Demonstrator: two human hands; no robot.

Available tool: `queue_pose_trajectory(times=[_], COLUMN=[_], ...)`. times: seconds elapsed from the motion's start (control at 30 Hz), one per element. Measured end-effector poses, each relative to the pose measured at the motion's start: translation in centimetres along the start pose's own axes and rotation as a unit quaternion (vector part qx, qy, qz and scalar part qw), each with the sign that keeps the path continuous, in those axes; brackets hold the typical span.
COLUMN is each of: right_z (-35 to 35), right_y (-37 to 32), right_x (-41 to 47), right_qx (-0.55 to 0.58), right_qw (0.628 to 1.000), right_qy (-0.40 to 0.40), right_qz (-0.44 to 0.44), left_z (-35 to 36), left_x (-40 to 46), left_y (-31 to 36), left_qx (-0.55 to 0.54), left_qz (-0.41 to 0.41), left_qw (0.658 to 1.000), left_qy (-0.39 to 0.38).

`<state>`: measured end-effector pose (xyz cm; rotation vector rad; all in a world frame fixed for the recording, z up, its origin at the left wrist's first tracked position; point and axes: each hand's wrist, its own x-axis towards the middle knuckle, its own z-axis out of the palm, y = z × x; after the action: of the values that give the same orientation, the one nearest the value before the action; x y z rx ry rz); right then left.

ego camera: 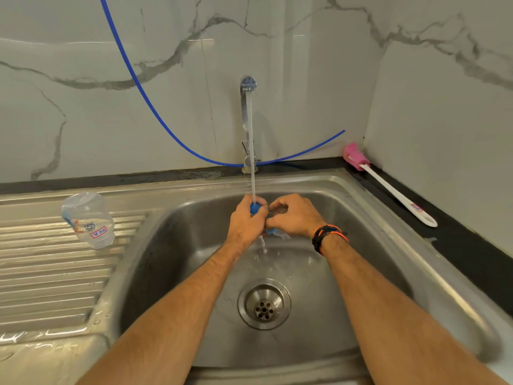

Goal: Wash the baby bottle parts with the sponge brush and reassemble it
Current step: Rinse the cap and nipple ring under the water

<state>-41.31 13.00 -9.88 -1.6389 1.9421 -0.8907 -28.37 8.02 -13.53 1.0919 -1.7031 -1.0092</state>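
While both hands, left hand [248,218] and right hand [294,216], hold a grip on the blue bottle part [254,208] under the running tap [248,87], rinsing looks midway. Bottle body [88,219] lies left on the drainboard, sponge brush [388,184] far right on the bench; reassembly not yet done.

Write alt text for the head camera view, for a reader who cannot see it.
Both hands, left hand and right hand, hold a blue bottle part under the running tap over a steel sink. A clear bottle stands on the drainboard; a pink sponge brush lies on the counter.
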Motion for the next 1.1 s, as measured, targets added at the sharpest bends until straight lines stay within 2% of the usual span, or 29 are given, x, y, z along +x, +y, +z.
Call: queue_pose_trajectory(times=[0.17,0.3,0.4,0.6,0.67,0.93,1.1], right_z=[0.3,0.4,0.5,0.5,0.5,0.5,0.7], right_y=[-0.4,-0.5,-0.4,-0.1,0.0,-0.5,-0.7], right_x=[0.0,0.0,0.0,0.3,0.3,0.0,-0.2], right_qx=[0.034,0.028,0.019,0.003,0.0,0.05,0.029], right_qw=[0.998,0.998,0.998,0.998,0.999,0.996,0.996], right_qy=[-0.024,-0.034,-0.038,-0.012,-0.014,-0.017,-0.03], right_qz=[-0.037,-0.048,-0.05,-0.053,-0.053,-0.07,-0.082], left_z=[-0.6,-0.8,-1.0,-1.3,-1.1,-1.0,-1.7], left_x=[0.6,0.1,0.1,0.4,0.3,0.5,0.4], left_y=[-0.3,0.5,0.4,1.3,1.3,0.9,0.7], left_qx=[0.021,0.04,0.004,-0.096,-0.104,-0.002,-0.018], left_qz=[0.046,0.027,-0.003,-0.075,-0.087,-0.005,-0.048], left_qw=[0.996,0.996,0.999,0.99,0.987,0.999,0.998], left_qy=[0.067,0.073,0.046,-0.074,-0.083,0.035,0.03])
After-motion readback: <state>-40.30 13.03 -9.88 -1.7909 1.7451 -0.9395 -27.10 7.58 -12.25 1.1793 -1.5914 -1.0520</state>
